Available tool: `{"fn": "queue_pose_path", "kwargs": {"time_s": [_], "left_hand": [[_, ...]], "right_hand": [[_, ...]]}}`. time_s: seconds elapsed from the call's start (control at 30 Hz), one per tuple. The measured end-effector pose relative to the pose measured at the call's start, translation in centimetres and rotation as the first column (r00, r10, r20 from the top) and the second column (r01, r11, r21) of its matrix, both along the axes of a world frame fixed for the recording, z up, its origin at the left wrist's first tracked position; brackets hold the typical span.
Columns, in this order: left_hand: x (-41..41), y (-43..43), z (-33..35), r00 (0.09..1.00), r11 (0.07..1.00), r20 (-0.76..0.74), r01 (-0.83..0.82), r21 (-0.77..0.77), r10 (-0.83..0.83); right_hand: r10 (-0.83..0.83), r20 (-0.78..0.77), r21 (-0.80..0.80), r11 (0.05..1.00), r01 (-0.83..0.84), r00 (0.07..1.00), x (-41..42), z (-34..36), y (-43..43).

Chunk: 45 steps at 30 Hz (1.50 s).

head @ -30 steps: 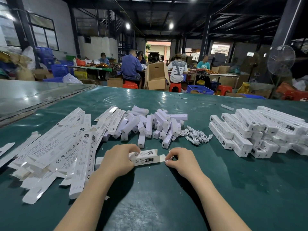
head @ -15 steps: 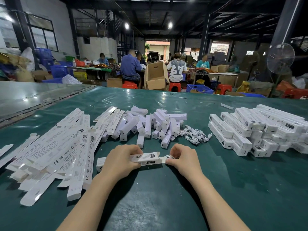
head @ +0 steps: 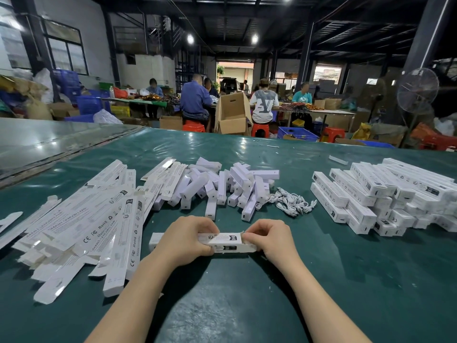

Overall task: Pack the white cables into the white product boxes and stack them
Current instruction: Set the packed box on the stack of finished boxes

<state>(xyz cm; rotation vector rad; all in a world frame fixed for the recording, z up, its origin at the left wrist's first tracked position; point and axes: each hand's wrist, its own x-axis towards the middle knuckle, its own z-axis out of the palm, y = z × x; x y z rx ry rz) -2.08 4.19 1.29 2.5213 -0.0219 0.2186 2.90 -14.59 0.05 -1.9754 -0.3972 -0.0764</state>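
A long white product box lies sideways on the green table, right in front of me. My left hand grips its middle, fingers curled over the top. At the box's right end my right hand pinches the flap. A small heap of white cables lies beyond my right hand. Packed white boxes are stacked at the right. Whether a cable is inside the held box cannot be seen.
Flat unfolded box blanks spread over the left of the table. A pile of white lamp bars sits in the middle behind my hands. The green table shows bare cover near me. Several people work at tables far behind.
The box has turned to lie flatter on the table. My right hand has closed in on its right end and now pinches the flap; my left hand has slid further over the box.
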Motion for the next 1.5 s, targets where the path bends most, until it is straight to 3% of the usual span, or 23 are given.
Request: {"fn": "queue_pose_path", "kwargs": {"time_s": [0.27, 0.5, 0.73, 0.9, 1.27, 1.4, 1.5], "left_hand": [[0.0, 0.0, 0.0, 1.000, 1.000, -0.004, -0.014, -0.017, 0.014], [0.0, 0.0, 0.0, 1.000, 1.000, -0.007, -0.014, -0.015, 0.014], [0.1, 0.0, -0.1, 1.000, 1.000, -0.007, -0.013, -0.012, 0.013], [0.0, -0.2, -0.1, 1.000, 0.999, 0.002, -0.031, 0.008, 0.031], [0.0, -0.2, 0.1, 1.000, 1.000, -0.026, 0.001, -0.016, -0.002], [0.1, -0.3, 0.1, 1.000, 1.000, -0.013, 0.005, 0.015, -0.004], [0.1, -0.4, -0.1, 1.000, 1.000, -0.002, -0.008, 0.023, 0.008]], "right_hand": [[0.149, -0.038, -0.102, 0.983, -0.152, 0.988, 0.1, 0.2, -0.5], [0.254, -0.148, 0.028, 0.967, -0.252, 0.956, 0.0, 0.5, -1.6], [0.051, -0.039, -0.186, 0.981, -0.057, 0.998, 0.2, 0.2, -1.0], [0.050, 0.007, -0.240, 0.970, -0.047, 0.999, 0.1, 0.4, -1.0], [0.112, -0.021, -0.133, 0.985, -0.114, 0.994, -0.4, 0.5, -1.0], [0.106, 0.016, -0.161, 0.982, -0.102, 0.994, -0.4, 0.4, -0.4], [0.132, -0.047, -0.112, 0.984, -0.136, 0.990, -0.3, 0.5, -0.7]]}}
